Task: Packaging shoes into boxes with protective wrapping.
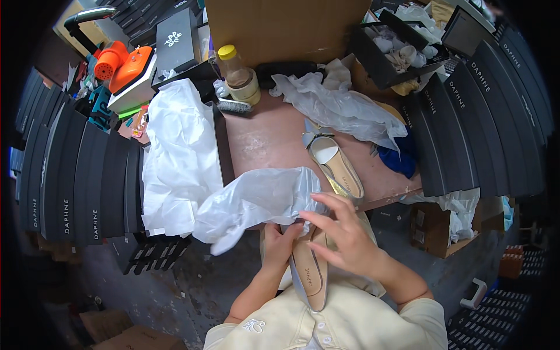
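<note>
A flat shoe (310, 273) with a beige insole and greyish sides is held near my body, its heel toward me. My left hand (277, 248) grips its left side near the front, thumb on top. A crumpled translucent plastic bag (256, 195) lies over the shoe's toe end, hiding it, and trails left toward the open box. My right hand (344, 236) hovers over the shoe's right side, fingers apart; its fingertips are by the bag's edge. The matching shoe (344, 175), with a bow and gold trim, lies on the table, toe pointing away.
White tissue paper (181, 146) spills over an open black box on the left. Another plastic bag (350, 108) and a dark blue cloth (399, 157) lie at the right. A brush (234, 106) and a yellow-capped bottle (233, 67) stand behind. Black shoeboxes (478, 122) line both sides.
</note>
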The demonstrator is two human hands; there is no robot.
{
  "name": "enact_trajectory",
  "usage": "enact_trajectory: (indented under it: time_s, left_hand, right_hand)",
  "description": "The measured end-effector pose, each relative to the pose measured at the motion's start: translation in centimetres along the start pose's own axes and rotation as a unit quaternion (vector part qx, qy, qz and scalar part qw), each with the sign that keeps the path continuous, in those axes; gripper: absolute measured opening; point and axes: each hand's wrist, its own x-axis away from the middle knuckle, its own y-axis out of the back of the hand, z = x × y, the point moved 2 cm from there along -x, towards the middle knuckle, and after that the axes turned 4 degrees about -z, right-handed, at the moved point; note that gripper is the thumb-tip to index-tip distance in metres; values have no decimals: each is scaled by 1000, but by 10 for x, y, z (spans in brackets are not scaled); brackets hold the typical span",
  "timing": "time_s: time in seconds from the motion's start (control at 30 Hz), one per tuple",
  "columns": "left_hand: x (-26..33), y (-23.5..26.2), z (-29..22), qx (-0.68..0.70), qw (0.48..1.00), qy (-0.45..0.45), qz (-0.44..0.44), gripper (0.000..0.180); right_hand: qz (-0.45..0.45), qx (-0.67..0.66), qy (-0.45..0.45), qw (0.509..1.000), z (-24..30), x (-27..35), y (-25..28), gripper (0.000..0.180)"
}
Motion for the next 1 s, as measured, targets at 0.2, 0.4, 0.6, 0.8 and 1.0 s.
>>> enact_trajectory:
  time_s: [0.2, 0.4, 0.6, 0.8, 1.0]
  left_hand:
    - [3, -18, -4, 13, 999, -16, 46, 60]
    - [6, -22, -10, -23, 999, -39, 25, 58]
    - [-1, -20, 1, -78, 995, -24, 49, 50]
    - [-2, -6, 2, -3, 999, 24, 47, 48]
    - [4, -24, -2, -72, 992, -68, 75, 38]
  right_hand:
    - [20, 6, -124, 992, -18, -8, -13, 83]
    - [-59, 105, -62, 991, -14, -11, -21, 80]
    - [-35, 217, -78, 972, -24, -4, -34, 82]
    - [166, 112, 7, 980, 2, -40, 38, 85]
    - [430, -80, 49, 898, -32, -142, 9, 88]
